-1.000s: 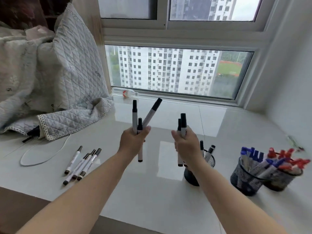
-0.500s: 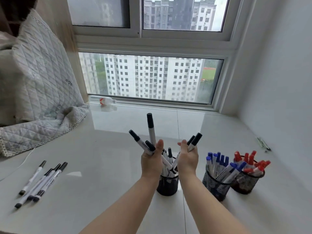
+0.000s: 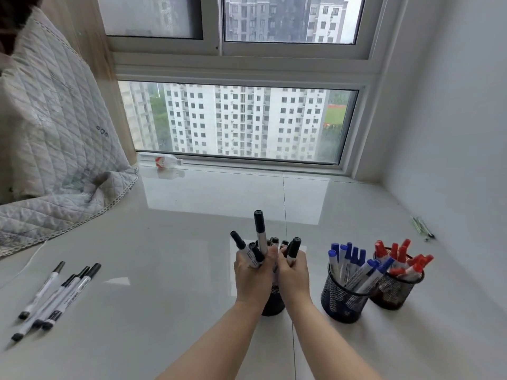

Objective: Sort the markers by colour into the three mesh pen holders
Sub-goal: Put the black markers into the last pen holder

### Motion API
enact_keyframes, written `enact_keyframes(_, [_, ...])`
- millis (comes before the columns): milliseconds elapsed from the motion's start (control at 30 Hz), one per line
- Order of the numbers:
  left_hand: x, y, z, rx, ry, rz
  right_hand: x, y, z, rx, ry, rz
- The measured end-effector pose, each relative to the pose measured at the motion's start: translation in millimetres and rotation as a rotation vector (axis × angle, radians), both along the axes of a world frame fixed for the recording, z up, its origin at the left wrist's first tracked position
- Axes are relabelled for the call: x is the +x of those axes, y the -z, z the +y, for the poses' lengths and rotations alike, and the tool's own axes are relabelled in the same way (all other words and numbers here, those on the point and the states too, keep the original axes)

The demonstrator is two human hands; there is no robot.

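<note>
Head view: left hand (image 3: 251, 278) and right hand (image 3: 293, 272), each grasping black markers (image 3: 259, 231), have lowered onto the pen holder (image 3: 273, 304) at 6 o'clock; drop-in is imminent.

Glossy, smooth white tabletop (image 3: 170, 270) (mirroring the window light). Black wire-mesh holders (image 3: 338, 301), matt, open-weave metal. Markers (image 3: 56, 296) with smooth white plastic barrels and black, blue (image 3: 354, 266) or red (image 3: 400, 260) plastic caps, faintly shiny. Quilted cloth cover (image 3: 55, 149), soft and matt, with stitched edging. Clear plastic bottle (image 3: 167, 162) with a paper-like label. Wood-grain panel (image 3: 90, 37), matt.
</note>
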State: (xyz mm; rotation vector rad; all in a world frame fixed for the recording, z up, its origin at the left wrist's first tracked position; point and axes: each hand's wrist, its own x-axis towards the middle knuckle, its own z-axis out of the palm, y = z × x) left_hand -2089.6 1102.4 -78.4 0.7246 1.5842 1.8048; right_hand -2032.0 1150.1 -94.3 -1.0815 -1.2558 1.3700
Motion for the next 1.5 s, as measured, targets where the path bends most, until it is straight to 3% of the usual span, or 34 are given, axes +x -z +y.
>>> enact_keyframes(100, [-3,5,-1,-0.064,-0.018,0.193,7,-4,-1,0.049,-0.01,-0.082])
enact_keyframes(200, [-6,10,-4,-0.12,-0.04,0.243,14,-10,-3,0.079,-0.006,-0.142])
enact_keyframes(433, [-8,-10,3,0.011,-0.099,0.336,21,-30,6,0.228,-0.025,-0.21])
enact_keyframes(600, [-15,-15,7,0.062,-0.051,0.594,25,-35,8,0.453,-0.058,-0.444])
enact_keyframes(733, [-23,-2,7,-0.086,0.02,0.909,28,-26,4,0.531,-0.103,-0.605])
enact_keyframes(900, [-30,-1,4,-0.168,0.102,0.81,27,-29,-2,0.595,-0.038,-0.695])
enact_keyframes(1000, [-38,-5,-14,-0.077,0.067,0.695,18,-39,-20,0.785,0.092,-0.685])
enact_keyframes(1133, [-73,-2,-53,-0.072,-0.04,0.755,-17,-44,-57,0.994,0.151,-0.58])
enact_keyframes(1300, [-159,14,-120,-0.188,-0.257,0.767,-86,-19,-108,0.997,-0.143,-0.608])
enact_keyframes(1500, [-276,37,-193,-0.538,-0.498,0.736,-165,17,-140,0.76,-0.436,-0.655])
